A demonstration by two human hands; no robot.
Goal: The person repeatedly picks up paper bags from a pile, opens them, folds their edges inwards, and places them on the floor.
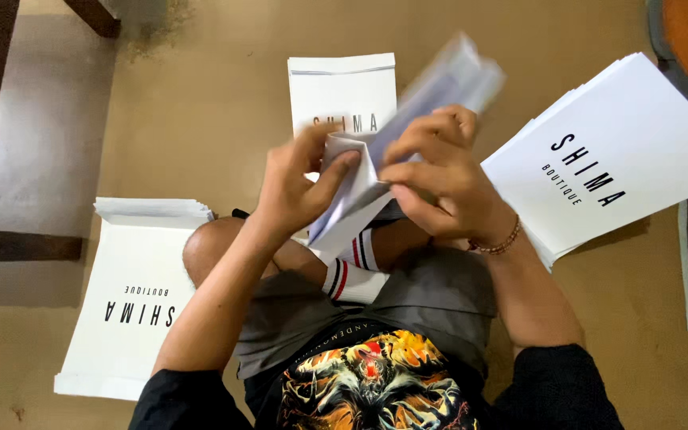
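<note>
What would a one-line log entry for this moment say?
left hand: grips white envelope | right hand: grips same envelope, blurred | stacks of white envelopes on floor left, ahead, right | person seated

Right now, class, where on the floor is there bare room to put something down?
Bare floor lies between the left stack and the top envelope; more near the right stack, bottom right. The middle is crowded: both hands fold paper above the legs.
</note>
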